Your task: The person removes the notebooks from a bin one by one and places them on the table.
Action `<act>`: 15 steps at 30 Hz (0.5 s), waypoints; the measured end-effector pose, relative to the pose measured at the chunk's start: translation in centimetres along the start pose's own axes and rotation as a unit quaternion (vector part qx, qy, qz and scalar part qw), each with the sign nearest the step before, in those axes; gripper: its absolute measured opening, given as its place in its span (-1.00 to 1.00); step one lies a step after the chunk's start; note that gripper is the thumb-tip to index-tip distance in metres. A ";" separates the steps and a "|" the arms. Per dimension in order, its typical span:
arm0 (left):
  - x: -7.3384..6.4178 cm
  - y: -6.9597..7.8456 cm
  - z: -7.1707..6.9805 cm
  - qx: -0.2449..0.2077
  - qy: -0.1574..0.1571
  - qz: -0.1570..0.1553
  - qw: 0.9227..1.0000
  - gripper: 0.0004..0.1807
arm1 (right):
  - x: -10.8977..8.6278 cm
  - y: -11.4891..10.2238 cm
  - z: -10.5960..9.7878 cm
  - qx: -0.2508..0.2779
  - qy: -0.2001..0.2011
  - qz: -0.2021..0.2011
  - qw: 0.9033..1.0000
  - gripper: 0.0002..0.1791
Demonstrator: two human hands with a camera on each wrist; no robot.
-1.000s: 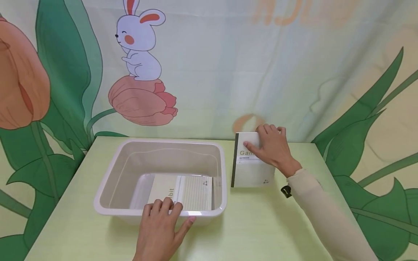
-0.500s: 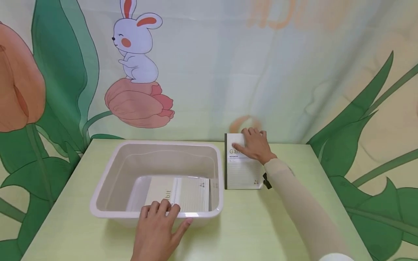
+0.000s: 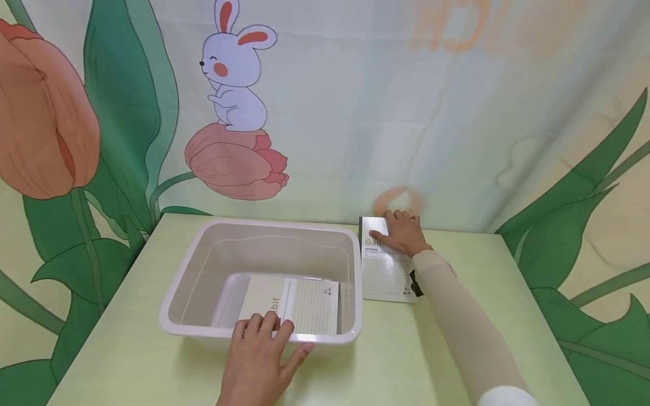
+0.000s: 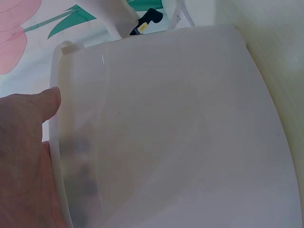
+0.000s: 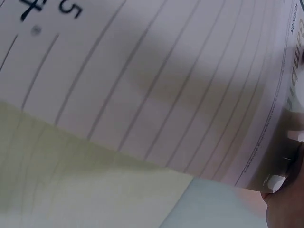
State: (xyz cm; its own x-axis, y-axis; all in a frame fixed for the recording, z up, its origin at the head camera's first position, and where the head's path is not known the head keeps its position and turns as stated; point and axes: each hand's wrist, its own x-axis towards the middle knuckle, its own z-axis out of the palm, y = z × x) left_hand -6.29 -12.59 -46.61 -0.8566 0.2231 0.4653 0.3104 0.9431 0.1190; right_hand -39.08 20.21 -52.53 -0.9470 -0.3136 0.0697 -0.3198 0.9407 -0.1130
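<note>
A beige plastic basin [image 3: 358, 270] stands left of the table's middle. My left hand [image 3: 259, 355] grips its near rim, fingers over the edge and thumb on the outside; the left wrist view shows the pale outer wall [image 4: 180, 118] beside that thumb. Inside lies a "Gambit" notebook [image 3: 312, 304], partly hidden by the near rim and my fingers. Another notebook [image 3: 386, 282], with a dark spine, is right beside the basin's right rim. My right hand [image 3: 406, 235] holds it near the top, thumb on the cover. Its lined cover [image 5: 156, 80] fills much of the right wrist view.
The pale green table [image 3: 132, 338] carries the basin and the notebook. A curtain [image 3: 330, 113] printed with a rabbit and tulips hangs right behind the table's far edge. A black item [image 3: 416, 283] is at the right sleeve.
My right hand has brought its notebook left, up against the basin's right side. The left hand has kept its grip on the near rim. The head view has shifted slightly.
</note>
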 end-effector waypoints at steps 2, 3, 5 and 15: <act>0.0 0.1 0.1 0.000 0.003 0.002 1.000 -0.50 | -0.1 0.2 0.4 0.003 -0.004 0.004 1.000 -0.06; -0.1 0.1 0.1 -0.001 0.006 0.004 1.000 -0.49 | -0.1 0.4 0.5 0.006 -0.007 0.006 1.000 -0.08; -0.1 0.2 0.2 -0.004 0.009 0.007 1.000 -0.49 | -0.4 0.7 0.7 0.019 -0.010 0.010 1.000 -0.12; 0.0 0.1 0.0 -0.005 0.002 -0.004 1.000 -0.49 | -0.8 0.4 -0.4 0.056 0.010 -0.025 0.998 -0.36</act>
State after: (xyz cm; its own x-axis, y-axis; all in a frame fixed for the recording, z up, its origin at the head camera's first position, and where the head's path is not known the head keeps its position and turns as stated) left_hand -6.27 -12.54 -46.59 -0.8573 0.2149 0.4679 0.3077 0.9425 0.1308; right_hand -38.39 20.90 -52.24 -0.9291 -0.3567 0.0976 -0.3697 0.9028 -0.2198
